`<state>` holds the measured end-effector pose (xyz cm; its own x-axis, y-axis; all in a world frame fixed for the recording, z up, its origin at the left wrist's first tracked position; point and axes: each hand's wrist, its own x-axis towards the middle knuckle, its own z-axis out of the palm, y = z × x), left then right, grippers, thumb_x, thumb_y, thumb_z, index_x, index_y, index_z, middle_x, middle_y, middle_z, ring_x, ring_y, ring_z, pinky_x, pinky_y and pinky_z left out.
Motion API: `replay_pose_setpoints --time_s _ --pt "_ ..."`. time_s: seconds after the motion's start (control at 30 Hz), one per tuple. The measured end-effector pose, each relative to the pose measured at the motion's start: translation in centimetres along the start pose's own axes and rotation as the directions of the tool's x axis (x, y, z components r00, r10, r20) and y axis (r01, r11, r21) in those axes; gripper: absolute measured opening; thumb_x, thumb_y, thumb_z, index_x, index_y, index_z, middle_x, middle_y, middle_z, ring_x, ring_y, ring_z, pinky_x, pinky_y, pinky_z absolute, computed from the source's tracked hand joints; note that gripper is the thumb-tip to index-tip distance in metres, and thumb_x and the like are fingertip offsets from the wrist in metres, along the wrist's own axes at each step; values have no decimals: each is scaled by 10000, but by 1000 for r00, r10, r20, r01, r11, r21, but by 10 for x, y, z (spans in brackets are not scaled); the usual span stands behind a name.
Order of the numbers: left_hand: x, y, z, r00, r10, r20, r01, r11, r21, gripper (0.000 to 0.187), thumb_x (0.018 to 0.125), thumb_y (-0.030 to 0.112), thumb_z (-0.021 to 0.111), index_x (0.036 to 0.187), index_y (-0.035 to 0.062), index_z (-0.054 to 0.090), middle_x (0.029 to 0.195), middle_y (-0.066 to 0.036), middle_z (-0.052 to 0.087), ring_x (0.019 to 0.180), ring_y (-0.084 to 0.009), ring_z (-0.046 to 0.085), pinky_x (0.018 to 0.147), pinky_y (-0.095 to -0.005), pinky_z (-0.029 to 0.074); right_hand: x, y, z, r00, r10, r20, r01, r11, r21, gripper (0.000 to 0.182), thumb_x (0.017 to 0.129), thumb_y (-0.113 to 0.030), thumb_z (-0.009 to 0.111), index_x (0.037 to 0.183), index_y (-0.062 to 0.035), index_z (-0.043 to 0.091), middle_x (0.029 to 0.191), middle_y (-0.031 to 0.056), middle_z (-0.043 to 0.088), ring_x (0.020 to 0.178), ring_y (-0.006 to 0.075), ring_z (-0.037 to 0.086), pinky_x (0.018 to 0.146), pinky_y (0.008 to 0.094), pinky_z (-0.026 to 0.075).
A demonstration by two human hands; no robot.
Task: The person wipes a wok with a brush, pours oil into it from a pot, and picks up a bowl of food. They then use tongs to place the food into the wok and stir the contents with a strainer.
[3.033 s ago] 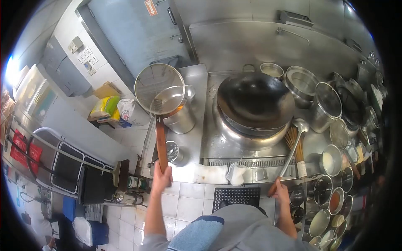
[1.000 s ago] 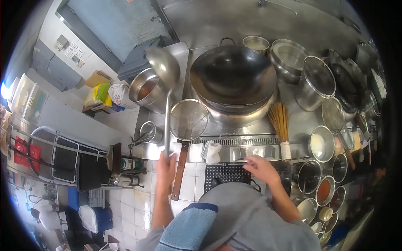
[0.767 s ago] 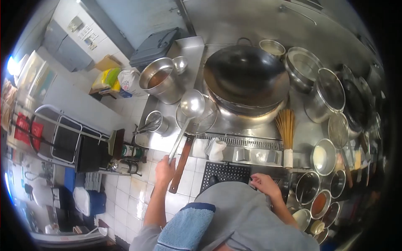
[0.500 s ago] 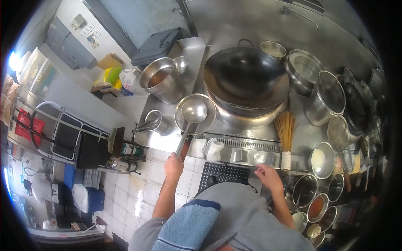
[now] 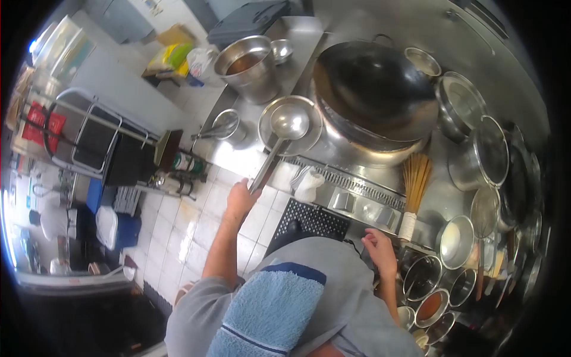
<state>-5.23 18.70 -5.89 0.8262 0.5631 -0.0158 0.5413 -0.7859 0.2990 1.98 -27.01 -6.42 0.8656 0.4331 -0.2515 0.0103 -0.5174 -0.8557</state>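
Note:
My left hand [image 5: 241, 199] is wrapped round the handle of a metal ladle [image 5: 289, 122]. The ladle's bowl lies over a round metal strainer [image 5: 313, 135] at the counter's front edge. My right hand [image 5: 379, 247] hangs near the stove's front edge, fingers loosely curled, with nothing visible in it. Ahead of it stands a bamboo brush [image 5: 417, 178]. A large dark wok [image 5: 375, 89] sits on the burner, with no food visible inside. White cloths [image 5: 308, 183] hang by the stove front between my hands.
At the left of the counter stand a tall pot of brown liquid [image 5: 247, 68] and a small utensil pot [image 5: 229, 128]. Strainers and pots [image 5: 479, 154] crowd the right side, with sauce bowls [image 5: 432, 306] below them. A person [image 5: 56, 221] in white is at far left.
The camera view has turned and shifted, so the wok and counter appear higher and further right. My left hand still holds the ladle over the strainer. My right hand remains by the stove front.

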Motion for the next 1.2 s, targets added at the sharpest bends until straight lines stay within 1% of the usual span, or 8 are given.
replay_pose_setpoints --time_s 0.1,0.37,0.5,0.63,0.73,0.9,1.03,1.2 --pt "13 -32 -25 994 -85 63 90 991 -95 521 809 347 750 1160 -21 642 1032 -243 683 975 -360 662 837 -424 539 16 3 4 998 -6 57 7 1000 -15 351 869 -136 712 1184 -5 630 929 160 695 828 238 687 761 320 546" --pt "74 -61 -120 991 -53 -124 12 951 -308 266 847 195 708 1011 -15 699 866 -167 725 806 -249 710 742 -344 548 102 -63 33 941 -150 302 91 976 200 279 917 -93 676 1169 18 631 958 63 679 849 123 651 767 263 528" --pt "155 -50 -161 978 -7 -208 -80 909 -409 245 865 191 683 1022 4 703 853 -156 727 791 -213 702 741 -328 534 175 -136 80 866 -231 444 81 940 331 262 916 -149 671 1133 -3 660 968 101 708 838 166 686 788 291 540" --pt "266 -50 -179 967 37 -251 -142 900 -413 259 867 212 672 1026 9 704 867 -166 730 808 -235 711 761 -336 538 265 -241 132 858 -240 454 46 916 398 188 953 -160 631 1088 -31 652 862 64 700 721 134 678 626 265 523" --pt "361 -62 -169 952 95 -292 -199 914 -355 282 851 231 679 1036 21 706 891 -189 728 834 -290 713 779 -362 543 346 -285 186 929 -231 290 39 838 544 237 981 -256 611 1065 -35 627 828 64 679 644 123 659 509 239 473" --pt "482 -70 -135 976 44 -213 -113 938 -326 250 803 233 706 917 12 686 841 -173 710 809 -300 696 746 -364 536 414 -352 218 994 74 80 -109 667 737 375 970 -387 611 1048 -20 605 797 86 681 602 152 662 488 251 469" --pt "515 -62 -120 997 -44 -55 18 914 -406 192 740 127 688 886 4 669 762 -117 659 727 -233 636 688 -341 499 432 -357 229 996 84 -15 -43 648 760 346 973 -357 608 996 -12 604 818 108 692 622 167 681 486 255 474" --pt "497 -41 -119 992 99 -77 -124 713 -690 56 702 -3 581 758 8 575 715 -57 576 706 -149 550 627 -332 451 434 -349 225 980 58 -192 116 614 780 203 952 -143 610 851 13 528 787 164 681 625 211 693 489 283 536"
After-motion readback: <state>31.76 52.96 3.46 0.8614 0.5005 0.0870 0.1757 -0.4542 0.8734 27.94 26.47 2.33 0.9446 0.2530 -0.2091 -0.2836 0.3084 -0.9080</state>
